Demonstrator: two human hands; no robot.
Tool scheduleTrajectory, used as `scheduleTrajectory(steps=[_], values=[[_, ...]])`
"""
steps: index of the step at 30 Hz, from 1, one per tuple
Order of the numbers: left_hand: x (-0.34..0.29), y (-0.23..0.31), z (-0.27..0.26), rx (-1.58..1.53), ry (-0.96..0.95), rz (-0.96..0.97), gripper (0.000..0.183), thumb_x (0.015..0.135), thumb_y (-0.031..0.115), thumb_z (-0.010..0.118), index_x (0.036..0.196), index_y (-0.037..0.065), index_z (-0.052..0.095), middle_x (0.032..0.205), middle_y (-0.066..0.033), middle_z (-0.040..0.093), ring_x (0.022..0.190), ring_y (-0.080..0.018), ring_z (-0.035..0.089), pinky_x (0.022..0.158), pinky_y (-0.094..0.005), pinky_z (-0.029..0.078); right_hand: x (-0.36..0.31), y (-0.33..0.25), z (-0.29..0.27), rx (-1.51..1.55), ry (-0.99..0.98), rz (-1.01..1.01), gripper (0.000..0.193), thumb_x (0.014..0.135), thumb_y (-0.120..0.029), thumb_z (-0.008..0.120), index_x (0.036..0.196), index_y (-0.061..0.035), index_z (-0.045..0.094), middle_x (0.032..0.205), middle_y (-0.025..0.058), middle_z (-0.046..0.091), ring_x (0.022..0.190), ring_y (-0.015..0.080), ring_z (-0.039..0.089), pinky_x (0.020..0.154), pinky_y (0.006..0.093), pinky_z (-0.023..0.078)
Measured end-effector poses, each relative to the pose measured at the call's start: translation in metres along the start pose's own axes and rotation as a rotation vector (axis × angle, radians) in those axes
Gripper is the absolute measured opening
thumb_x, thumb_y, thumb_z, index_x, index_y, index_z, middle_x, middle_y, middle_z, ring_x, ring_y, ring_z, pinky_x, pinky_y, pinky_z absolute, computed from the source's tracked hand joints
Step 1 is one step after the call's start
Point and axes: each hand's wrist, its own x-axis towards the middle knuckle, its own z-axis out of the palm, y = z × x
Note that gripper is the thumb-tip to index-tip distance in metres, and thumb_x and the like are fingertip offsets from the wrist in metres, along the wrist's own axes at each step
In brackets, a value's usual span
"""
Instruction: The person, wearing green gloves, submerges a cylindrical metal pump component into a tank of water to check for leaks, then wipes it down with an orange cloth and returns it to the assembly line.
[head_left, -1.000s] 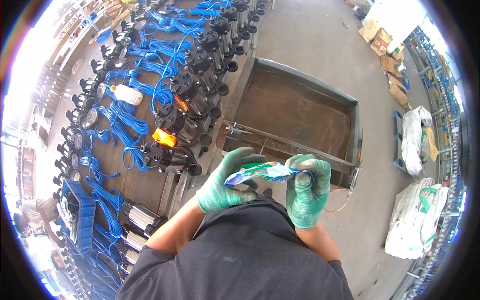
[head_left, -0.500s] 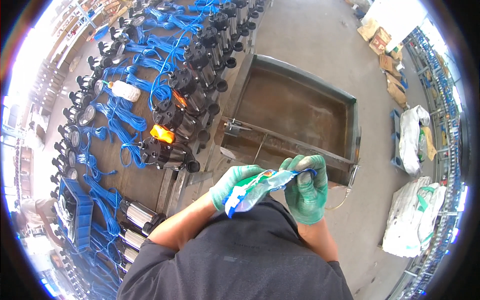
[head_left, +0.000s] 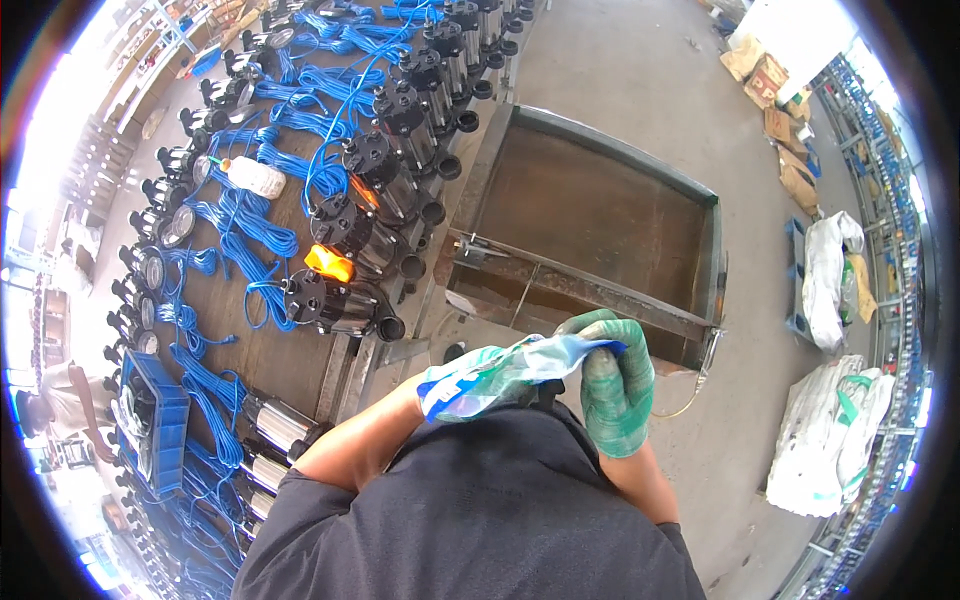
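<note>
A crumpled clear plastic bag [head_left: 515,374] with blue and white printed areas stretches between my hands, in front of my chest. Its right end is pinched by my right hand [head_left: 617,392], in a green-and-white work glove, with the fingers bent around the bag's blue edge. My left hand [head_left: 487,356], gloved the same way, grips the other end; most of its fingers are hidden behind the film. Whatever the bag contains, if anything, cannot be made out.
Ahead stands a metal tank [head_left: 590,210] of brownish water with a crossbar. To the left, steel-and-black pumps [head_left: 345,305] line a table with blue cable coils [head_left: 245,230], an orange object [head_left: 329,263] and a white bottle [head_left: 256,178]. White sacks [head_left: 825,435] lie right.
The plastic bag has turned and spread wider, now covering more of my left hand. My right hand keeps its pinch, almost in the same place.
</note>
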Motion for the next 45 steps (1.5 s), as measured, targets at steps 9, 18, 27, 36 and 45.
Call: scheduleTrajectory(steps=[9,18,27,36,45], values=[[-0.002,0.043,0.001,0.313,-0.136,0.230,0.060,0.086,0.020,0.078,0.140,0.002,0.057,0.131,-0.0144,0.065,0.121,-0.0220,0.062,0.104,-0.0368,0.048,0.007,-0.004,-0.018,-0.210,-0.253,-0.137,0.073,0.077,-0.045,0.088,0.128,-0.0033,0.058,0.120,0.0147,0.060,0.111,0.0262,0.062,0.092,0.0387,0.053],[0.016,0.024,-0.003,0.229,-0.172,0.182,0.055,0.085,0.013,0.081,0.135,0.006,0.061,0.124,-0.0061,0.069,0.110,-0.0160,0.066,0.096,-0.0333,0.052,0.047,-0.076,0.006,-0.695,-0.353,-0.453,0.059,0.071,-0.031,0.091,0.119,-0.0043,0.069,0.106,0.0112,0.060,0.096,0.0258,0.061,0.080,0.0369,0.052],[0.014,0.013,-0.010,0.037,-0.212,-0.102,0.045,0.087,0.015,0.080,0.128,0.006,0.064,0.116,-0.0076,0.071,0.105,-0.0161,0.067,0.093,-0.0342,0.054,0.059,-0.071,0.011,-0.794,-0.534,-0.377,0.042,0.069,-0.023,0.090,0.107,-0.0117,0.076,0.089,0.0045,0.058,0.082,0.0234,0.055,0.072,0.0352,0.048],[0.002,0.014,-0.017,-0.178,-0.174,-0.206,0.037,0.097,0.019,0.071,0.130,0.006,0.063,0.108,0.0024,0.071,0.094,-0.0047,0.065,0.080,-0.0216,0.054,0.034,-0.051,-0.021,-0.294,-0.229,-0.174,0.023,0.081,-0.007,0.083,0.102,-0.0122,0.075,0.112,0.0096,0.059,0.096,0.0192,0.060,0.076,0.0315,0.052],[0.009,0.045,0.007,0.194,-0.179,0.012,0.030,0.094,0.021,0.072,0.117,0.003,0.067,0.103,-0.0035,0.070,0.091,-0.0108,0.063,0.081,-0.0274,0.053,0.003,-0.033,-0.006,-0.435,-0.292,-0.210,0.027,0.098,-0.016,0.068,0.121,-0.0061,0.060,0.125,0.0187,0.060,0.105,0.0308,0.065,0.085,0.0371,0.054]])
